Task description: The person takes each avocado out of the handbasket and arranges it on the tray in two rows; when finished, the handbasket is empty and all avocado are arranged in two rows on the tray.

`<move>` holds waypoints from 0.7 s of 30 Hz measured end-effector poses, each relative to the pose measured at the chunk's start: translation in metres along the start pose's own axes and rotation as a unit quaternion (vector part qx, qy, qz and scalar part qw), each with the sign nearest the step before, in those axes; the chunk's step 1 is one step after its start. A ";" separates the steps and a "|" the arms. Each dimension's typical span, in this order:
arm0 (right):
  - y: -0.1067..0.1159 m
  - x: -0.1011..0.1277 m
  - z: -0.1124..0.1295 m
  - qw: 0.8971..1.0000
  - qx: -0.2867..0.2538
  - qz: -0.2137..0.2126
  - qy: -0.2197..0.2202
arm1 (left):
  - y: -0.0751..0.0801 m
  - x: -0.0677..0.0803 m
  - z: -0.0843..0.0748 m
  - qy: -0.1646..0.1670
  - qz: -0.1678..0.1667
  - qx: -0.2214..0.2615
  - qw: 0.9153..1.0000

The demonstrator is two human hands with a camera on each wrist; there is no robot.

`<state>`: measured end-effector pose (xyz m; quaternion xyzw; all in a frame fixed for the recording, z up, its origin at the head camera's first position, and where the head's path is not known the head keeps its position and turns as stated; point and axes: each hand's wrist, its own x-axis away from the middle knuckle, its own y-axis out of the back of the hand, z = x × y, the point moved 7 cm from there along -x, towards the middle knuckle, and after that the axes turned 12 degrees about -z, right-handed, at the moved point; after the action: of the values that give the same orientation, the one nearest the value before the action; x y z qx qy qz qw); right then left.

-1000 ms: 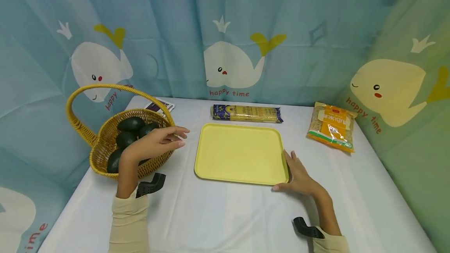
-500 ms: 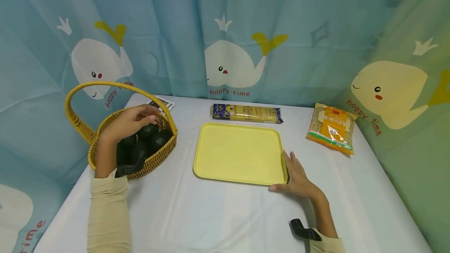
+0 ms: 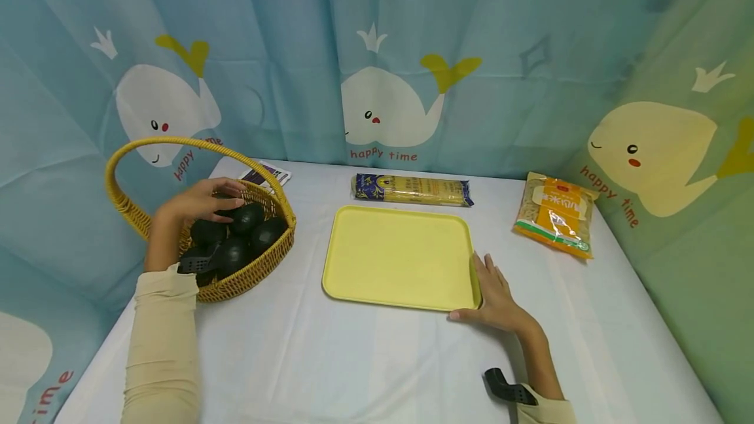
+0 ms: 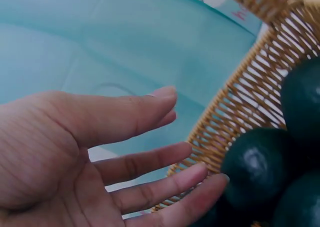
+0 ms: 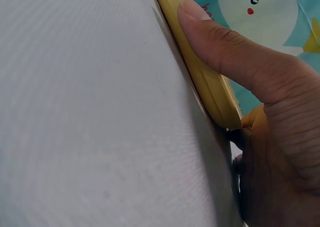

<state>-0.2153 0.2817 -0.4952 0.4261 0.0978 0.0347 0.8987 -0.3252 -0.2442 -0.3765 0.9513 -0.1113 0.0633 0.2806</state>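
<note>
A woven yellow basket (image 3: 277,250) with a tall handle stands at the table's left and holds several dark green avocados (image 3: 247,218). My left hand (image 3: 203,198) hovers over the basket's far side, fingers straight, holding nothing. In the left wrist view the left hand's fingertips (image 4: 200,174) lie just beside an avocado (image 4: 255,167) at the basket wall (image 4: 240,107). An empty yellow tray (image 3: 400,254) lies at the middle. My right hand (image 3: 491,293) rests flat on the table against the tray's near right corner, its thumb (image 5: 225,42) pressed along the tray rim (image 5: 200,72).
A long packet of spaghetti (image 3: 412,190) lies behind the tray. An orange bag (image 3: 555,212) lies at the back right. A small purple and white packet (image 3: 268,174) lies behind the basket. A whale-print curtain (image 3: 377,84) closes in the white-clothed table (image 3: 365,358).
My left hand has moved left and away from me, from the basket's right rim to over the avocados. The right hand has stayed at the tray corner.
</note>
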 end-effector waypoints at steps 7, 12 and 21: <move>0.001 -0.001 -0.001 1.000 0.006 0.002 -0.006 | -0.001 -0.008 0.014 0.019 0.007 -0.017 1.000; 0.001 -0.001 0.000 1.000 0.005 0.003 -0.007 | -0.003 -0.014 0.021 0.023 0.021 -0.033 0.999; 0.001 0.000 0.001 1.000 0.007 0.005 -0.010 | -0.005 -0.016 0.024 0.036 0.038 -0.040 0.998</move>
<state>-0.2151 0.2816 -0.4945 0.4333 0.0866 0.0342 0.8964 -0.3384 -0.2505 -0.4017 0.9316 -0.1399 0.1033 0.3191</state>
